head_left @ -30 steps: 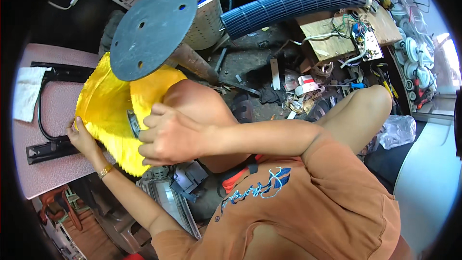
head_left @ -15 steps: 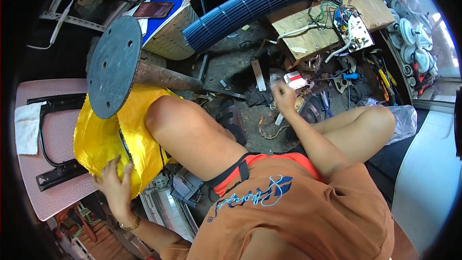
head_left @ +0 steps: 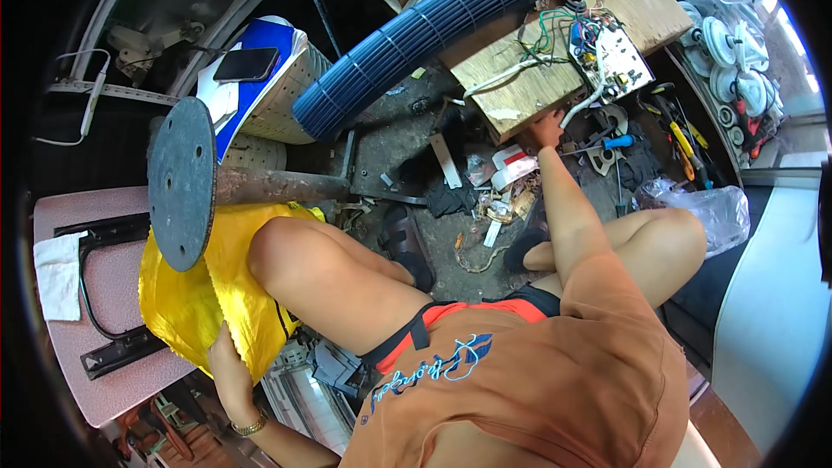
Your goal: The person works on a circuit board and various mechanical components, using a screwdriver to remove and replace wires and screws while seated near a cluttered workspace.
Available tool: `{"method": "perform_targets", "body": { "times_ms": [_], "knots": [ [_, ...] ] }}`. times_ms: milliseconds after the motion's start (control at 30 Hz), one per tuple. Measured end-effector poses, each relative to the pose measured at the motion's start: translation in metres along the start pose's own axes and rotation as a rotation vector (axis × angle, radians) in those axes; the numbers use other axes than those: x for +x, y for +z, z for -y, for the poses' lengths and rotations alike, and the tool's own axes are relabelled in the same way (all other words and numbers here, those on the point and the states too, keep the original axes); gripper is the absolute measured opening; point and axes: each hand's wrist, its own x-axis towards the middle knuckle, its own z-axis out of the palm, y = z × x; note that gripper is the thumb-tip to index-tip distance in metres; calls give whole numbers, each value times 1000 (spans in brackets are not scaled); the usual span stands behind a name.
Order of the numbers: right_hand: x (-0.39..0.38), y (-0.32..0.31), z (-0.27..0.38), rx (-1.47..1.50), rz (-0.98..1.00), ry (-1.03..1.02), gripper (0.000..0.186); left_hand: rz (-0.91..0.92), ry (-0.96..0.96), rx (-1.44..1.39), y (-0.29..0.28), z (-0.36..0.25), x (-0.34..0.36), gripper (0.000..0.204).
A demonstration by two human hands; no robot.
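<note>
At the lower left, my left hand (head_left: 229, 362) is at the edge of a yellow bag (head_left: 247, 295), its fingers partly hidden by the bag and seemingly closed on the rim. The bag sits against my leg, beneath a round metal plate with holes (head_left: 182, 182) on a rusty post (head_left: 282, 184). My right arm reaches forward; my right hand (head_left: 546, 132) is under the front edge of a wooden box (head_left: 520, 108), its fingertips hidden in shadow. Close to it lie a red-and-white small box (head_left: 513, 166) and a blue-handled screwdriver (head_left: 617, 142).
A dark blue fan roller (head_left: 451, 30) lies across the back. Circuit board (head_left: 620, 61) with wires rests on the wooden box. A phone (head_left: 246, 65) lies on a blue folder at left. Pliers (head_left: 685, 143) and a clear plastic bag (head_left: 715, 212) are at right. Metal scraps cover the floor.
My right hand has moved forward from above the floor clutter to under the wooden box. My left hand, open earlier, has gone to the yellow bag's edge. My view has shifted slightly.
</note>
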Motion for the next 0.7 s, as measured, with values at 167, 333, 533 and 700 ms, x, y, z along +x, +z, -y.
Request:
{"method": "perform_targets", "body": {
  "times_ms": [167,333,533,700],
  "knots": [
    [92,-7,-56,65,-218,-71,92,-150,124,-59,30,9,5,37],
    [76,8,-46,183,-228,-188,71,-150,-72,-202,-4,-30,-1,35],
    [39,-13,-38,8,-86,-181,81,-136,-19,-293,2,-33,-3,34],
    [-3,-23,-61,265,-133,10,63,-135,-60,-362,-2,-31,-23,30]
  ]
}}
